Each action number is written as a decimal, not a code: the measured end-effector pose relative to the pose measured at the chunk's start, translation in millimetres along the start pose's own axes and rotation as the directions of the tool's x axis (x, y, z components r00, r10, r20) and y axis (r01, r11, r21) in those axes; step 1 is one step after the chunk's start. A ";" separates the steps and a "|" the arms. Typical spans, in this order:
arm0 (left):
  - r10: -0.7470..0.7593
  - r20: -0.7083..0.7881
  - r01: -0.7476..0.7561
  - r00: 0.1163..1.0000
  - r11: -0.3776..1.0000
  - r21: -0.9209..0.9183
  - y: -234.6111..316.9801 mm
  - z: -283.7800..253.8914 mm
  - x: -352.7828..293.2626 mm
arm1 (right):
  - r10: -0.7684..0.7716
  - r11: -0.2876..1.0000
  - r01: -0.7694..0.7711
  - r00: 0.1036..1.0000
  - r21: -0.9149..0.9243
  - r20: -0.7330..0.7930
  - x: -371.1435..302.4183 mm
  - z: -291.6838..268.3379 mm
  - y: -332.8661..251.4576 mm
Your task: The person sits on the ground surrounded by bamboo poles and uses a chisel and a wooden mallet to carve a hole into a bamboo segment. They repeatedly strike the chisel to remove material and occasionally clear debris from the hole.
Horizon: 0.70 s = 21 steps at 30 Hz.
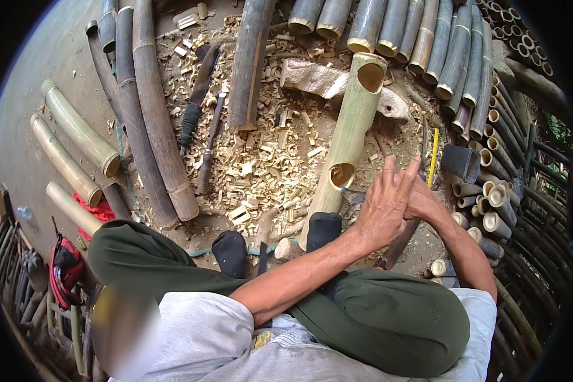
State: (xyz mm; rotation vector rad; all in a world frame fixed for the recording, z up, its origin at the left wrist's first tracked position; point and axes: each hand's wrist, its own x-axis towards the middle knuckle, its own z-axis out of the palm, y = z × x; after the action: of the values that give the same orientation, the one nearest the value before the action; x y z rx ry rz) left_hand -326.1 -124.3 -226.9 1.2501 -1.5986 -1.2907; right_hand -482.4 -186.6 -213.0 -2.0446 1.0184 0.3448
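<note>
A pale green bamboo tube (353,121) stands lengthwise before me, with an oval hole near its far end and another midway. The lower hole has a rough brown inside. A small dark curved blade (353,195) shows between that hole and my hands; its handle is hidden. My left hand (383,202) lies across my right hand, its fingers stretched and pointing away from me. Partly covered, my right hand (423,198) bends inward, and what its curled fingers hold is hidden. My dark-socked foot (325,228) rests against the near end of the tube.
Pale wood chips (254,169) cover the ground. A dark-handled machete (197,95) and a chisel-like tool (211,143) lie left of the tube. A wood block (315,77) sits behind it. Dark bamboo poles (369,25) line the back; a yellow strip (434,156) lies right.
</note>
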 end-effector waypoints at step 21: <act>-0.150 0.477 0.050 0.866 0.975 0.216 -2.1 -41.2 -10.9 | 0.181 0.891 -0.148 0.983 0.429 -0.036 -16.3 93.1 -23.2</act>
State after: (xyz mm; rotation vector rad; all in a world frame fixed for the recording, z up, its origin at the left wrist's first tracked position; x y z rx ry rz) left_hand -284.2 -125.0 -218.6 1.1924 -2.0855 -1.6464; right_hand -465.3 -98.5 -250.7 -1.5913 1.1997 0.1165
